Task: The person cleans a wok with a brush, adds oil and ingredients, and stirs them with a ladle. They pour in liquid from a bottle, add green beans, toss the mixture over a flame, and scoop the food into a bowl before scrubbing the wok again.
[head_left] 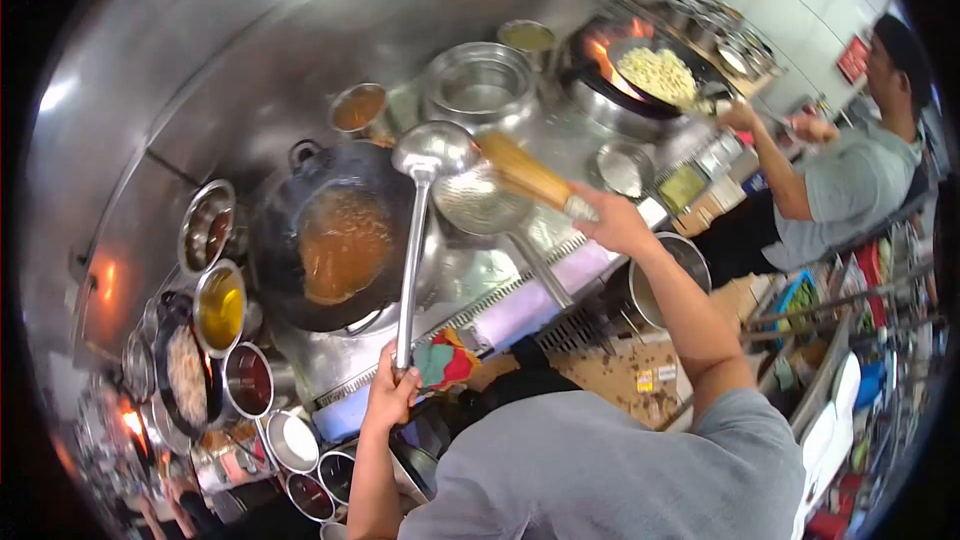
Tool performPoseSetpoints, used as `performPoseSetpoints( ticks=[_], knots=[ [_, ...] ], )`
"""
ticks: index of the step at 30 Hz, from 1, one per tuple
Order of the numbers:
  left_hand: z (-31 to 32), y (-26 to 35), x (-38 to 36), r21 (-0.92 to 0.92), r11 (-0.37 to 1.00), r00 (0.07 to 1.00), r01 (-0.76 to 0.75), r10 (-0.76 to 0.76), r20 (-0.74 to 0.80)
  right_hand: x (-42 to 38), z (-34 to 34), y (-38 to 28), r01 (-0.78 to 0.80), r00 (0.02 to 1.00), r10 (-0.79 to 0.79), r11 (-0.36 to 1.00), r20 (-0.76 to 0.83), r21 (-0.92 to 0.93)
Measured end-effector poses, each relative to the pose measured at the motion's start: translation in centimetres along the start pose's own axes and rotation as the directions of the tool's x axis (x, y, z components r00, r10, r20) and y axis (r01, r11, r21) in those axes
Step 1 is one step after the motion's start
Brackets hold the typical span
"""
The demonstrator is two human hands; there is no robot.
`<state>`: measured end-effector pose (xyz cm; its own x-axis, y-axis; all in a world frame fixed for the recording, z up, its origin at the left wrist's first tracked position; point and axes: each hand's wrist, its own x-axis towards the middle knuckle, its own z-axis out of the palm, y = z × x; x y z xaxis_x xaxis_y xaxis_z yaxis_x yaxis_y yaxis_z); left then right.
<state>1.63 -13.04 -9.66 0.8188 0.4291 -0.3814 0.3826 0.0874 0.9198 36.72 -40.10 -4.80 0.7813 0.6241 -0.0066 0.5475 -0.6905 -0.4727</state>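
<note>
My left hand [390, 395] is closed round the handle end of a long metal ladle [412, 260], its bowl up beyond the wok's right edge. A red and green cloth [445, 360] is beside that hand. In my right hand [612, 223] is a bamboo brush [525, 172], its bristles near the ladle bowl. Below the brush, a round metal strainer [482, 198] lies with its handle toward the counter's front. The black wok [275, 265] on the left holds brown liquid [343, 242].
A co-worker [850, 180] on the right holds a wok of pale food [657, 75] over flames. Behind are a large pot [480, 85] and a sauce pot [360, 108]. Sauce containers [220, 308] line the left, near another pan [187, 377]. A bin [645, 290] stands beneath my right arm.
</note>
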Motion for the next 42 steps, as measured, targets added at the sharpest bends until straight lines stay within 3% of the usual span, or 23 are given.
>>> performPoseSetpoints(
  ticks=[2,3,6,8,10,11,12,15,16,19,21,22,24,25,26,27,29,31,34,36,38,40,42],
  knots=[
    [3.0,6.1,-0.6,-0.357,0.933,0.973,0.05,0.035,0.227,-2.3,0.1,2.3,-0.106,0.964,0.163,0.96,-0.212,0.26],
    [4.7,9.0,0.1,-0.503,0.836,0.949,0.219,-0.063,0.309,-3.3,0.0,2.8,-0.192,0.936,0.258,0.944,-0.238,0.268],
    [11.8,9.1,4.7,-0.648,0.678,0.924,0.347,-0.128,0.36,-5.8,0.0,3.0,-0.342,0.863,0.43,0.884,-0.266,0.318],
    [19.4,7.1,6.2,-0.564,0.797,0.955,0.214,-0.05,0.292,-7.6,0.5,2.9,-0.397,0.845,0.496,0.834,-0.203,0.383],
    [25.8,4.9,7.4,-0.486,0.829,0.923,0.278,-0.09,0.374,-9.0,0.3,1.8,-0.34,0.854,0.47,0.827,-0.221,0.448],
    [27.9,5.4,7.2,-0.383,0.809,0.824,0.445,-0.204,0.528,-9.2,1.8,2.2,-0.175,0.846,0.375,0.867,-0.378,0.467],
    [29.8,3.7,8.3,-0.266,0.832,0.739,0.486,-0.229,0.634,-10.3,0.1,0.3,-0.262,0.852,0.431,0.842,-0.296,0.471],
    [33.5,-4.1,10.3,-0.139,0.897,0.591,0.419,-0.153,0.792,-11.4,-1.7,-1.4,-0.23,0.892,0.381,0.845,-0.243,0.483],
    [33.3,-8.4,11.4,-0.222,0.865,0.613,0.45,-0.118,0.781,-11.5,-1.9,-1.9,-0.256,0.874,0.414,0.839,-0.257,0.481],
    [32.1,-8.1,10.5,-0.073,0.935,0.679,0.347,-0.196,0.708,-10.7,-2.7,-3.4,-0.069,0.878,0.25,0.909,-0.407,0.411],
    [29.5,-4.7,10.6,0.143,0.827,0.485,0.544,-0.449,0.751,-9.2,-3.2,-4.8,-0.027,0.931,0.139,0.948,-0.338,0.316],
    [27.8,-3.0,10.5,0.096,0.829,0.531,0.551,-0.438,0.726,-8.1,-2.9,-5.4,0.022,0.945,0.086,0.946,-0.316,0.324],
    [23.1,1.0,10.5,0.471,0.863,0.437,0.18,-0.499,0.748,-4.4,-1.5,-6.8,0.107,0.939,-0.03,0.972,-0.343,0.207],
    [20.2,2.6,10.1,0.382,0.918,0.631,-0.107,-0.234,0.74,-2.5,-0.3,-7.4,0.22,0.916,-0.155,0.965,-0.369,0.141],
    [17.1,4.4,9.4,0.379,0.841,0.747,-0.386,0.044,0.664,-0.9,0.8,-8.4,0.35,0.872,-0.288,0.932,-0.395,0.093],
    [14.5,7.6,9.0,0.508,0.632,0.799,-0.584,0.341,0.495,-0.3,0.1,-10.5,0.252,0.956,-0.208,0.944,-0.208,0.213],
    [7.6,7.5,8.7,0.815,0.406,0.802,-0.414,0.586,0.116,1.5,2.4,-13.5,0.4,0.916,-0.394,0.901,-0.069,0.169],
    [2.4,5.0,8.4,0.895,0.43,0.771,-0.119,0.608,-0.189,3.8,5.4,-17.3,0.515,0.839,-0.529,0.848,0.129,0.128],
    [-1.4,2.0,8.1,0.889,0.445,0.749,-0.112,0.625,-0.218,10.2,13.4,-23.5,0.639,0.665,-0.581,0.768,0.469,0.046],
    [-1.7,1.6,7.7,0.815,0.551,0.758,-0.18,0.606,-0.242,15.3,19.1,-27.3,0.51,0.788,-0.478,0.86,0.387,0.022],
    [-3.6,1.0,6.9,0.822,0.537,0.708,-0.188,0.655,-0.266,17.8,23.5,-31.0,0.386,0.918,-0.392,0.918,0.064,0.085],
    [-4.7,0.3,6.6,0.824,0.552,0.743,-0.123,0.602,-0.292,15.9,25.0,-33.3,0.232,0.965,-0.249,0.958,0.084,0.169],
    [-5.4,0.1,6.6,0.831,0.549,0.782,-0.086,0.554,-0.286,12.5,26.6,-31.4,0.495,0.86,-0.508,0.854,0.049,0.159]
  ],
)
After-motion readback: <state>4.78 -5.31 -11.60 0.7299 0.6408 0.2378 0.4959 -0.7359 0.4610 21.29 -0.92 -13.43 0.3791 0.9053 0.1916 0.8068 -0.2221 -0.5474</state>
